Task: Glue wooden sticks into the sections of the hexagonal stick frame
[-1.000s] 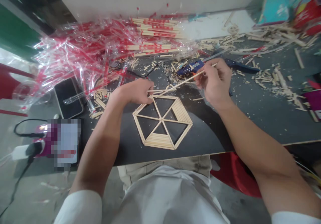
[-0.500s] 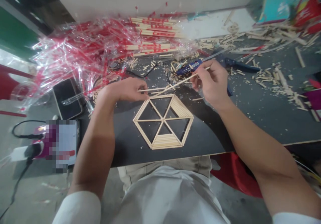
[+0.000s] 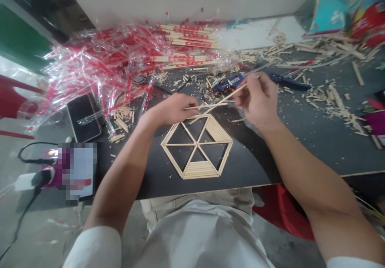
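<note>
A hexagonal frame of pale wooden sticks [image 3: 200,168] lies flat on the dark table, with spokes meeting at its middle. Two of its wedges are partly filled by parallel sticks. My left hand [image 3: 173,109] is closed at the frame's far left edge, pinching a thin wooden stick [image 3: 218,105] that points right. Higher on the right, my right hand [image 3: 260,101] grips another slanted wooden stick [image 3: 230,96] near its upper end. This stick's lower end reaches the frame's far edge, and the two sticks cross in view; whether they touch I cannot tell.
Behind my hands are a blue glue gun [image 3: 229,83], a blue-handled tool [image 3: 290,81] and scattered stick offcuts [image 3: 323,97]. Red-and-clear wrappers [image 3: 105,55] heap at the back left beside wrapped chopsticks [image 3: 192,35]. A phone [image 3: 84,117] and a power adapter [image 3: 45,176] are at left.
My left hand has moved right along the frame's far edge with its stick. My right hand has shifted slightly right, still gripping the slanted stick.
</note>
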A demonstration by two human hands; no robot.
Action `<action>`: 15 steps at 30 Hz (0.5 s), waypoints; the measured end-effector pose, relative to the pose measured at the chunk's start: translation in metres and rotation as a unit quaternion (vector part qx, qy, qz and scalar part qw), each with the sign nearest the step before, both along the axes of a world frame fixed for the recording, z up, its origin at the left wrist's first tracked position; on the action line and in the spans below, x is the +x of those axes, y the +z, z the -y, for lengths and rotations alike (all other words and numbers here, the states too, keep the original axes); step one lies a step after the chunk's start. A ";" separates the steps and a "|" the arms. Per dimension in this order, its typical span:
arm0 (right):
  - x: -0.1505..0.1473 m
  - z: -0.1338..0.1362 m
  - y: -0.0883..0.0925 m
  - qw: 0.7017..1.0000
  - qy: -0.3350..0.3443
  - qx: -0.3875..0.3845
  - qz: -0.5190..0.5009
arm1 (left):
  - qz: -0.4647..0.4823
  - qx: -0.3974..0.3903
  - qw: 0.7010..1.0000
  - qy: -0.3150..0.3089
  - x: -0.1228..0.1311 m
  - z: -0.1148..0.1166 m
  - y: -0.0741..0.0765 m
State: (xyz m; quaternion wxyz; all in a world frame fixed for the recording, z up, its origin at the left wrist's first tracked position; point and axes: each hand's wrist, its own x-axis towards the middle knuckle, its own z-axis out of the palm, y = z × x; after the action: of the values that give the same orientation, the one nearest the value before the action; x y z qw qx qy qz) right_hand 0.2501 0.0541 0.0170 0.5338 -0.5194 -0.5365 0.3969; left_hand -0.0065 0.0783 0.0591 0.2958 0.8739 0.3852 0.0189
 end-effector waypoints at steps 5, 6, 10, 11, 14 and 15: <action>0.009 -0.007 -0.005 0.999 -0.044 -0.004 0.007 | -0.029 0.076 0.996 0.043 0.022 0.012 -0.012; 0.010 -0.007 -0.005 0.999 -0.039 -0.010 0.015 | -0.049 0.078 0.994 0.050 0.025 0.015 -0.012; 0.010 -0.006 -0.007 0.999 -0.035 -0.007 0.016 | -0.097 0.087 0.990 0.059 0.028 0.018 -0.006; 0.009 -0.006 -0.007 0.999 -0.035 -0.003 0.012 | -0.105 0.088 0.988 0.065 0.026 0.018 -0.005; 0.006 -0.004 -0.007 1.000 -0.026 0.014 0.008 | -0.104 0.087 0.986 0.092 0.017 0.013 -0.004; 0.005 -0.003 -0.006 1.000 -0.021 0.021 0.004 | -0.093 0.085 0.987 0.098 0.013 0.010 -0.003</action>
State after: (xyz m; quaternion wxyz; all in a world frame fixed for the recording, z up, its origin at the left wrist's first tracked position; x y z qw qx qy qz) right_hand 0.2551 0.0575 0.0106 0.5504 -0.5208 -0.5360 0.3721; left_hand 0.0069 0.0679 0.0561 0.1801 0.8518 0.4920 -0.0005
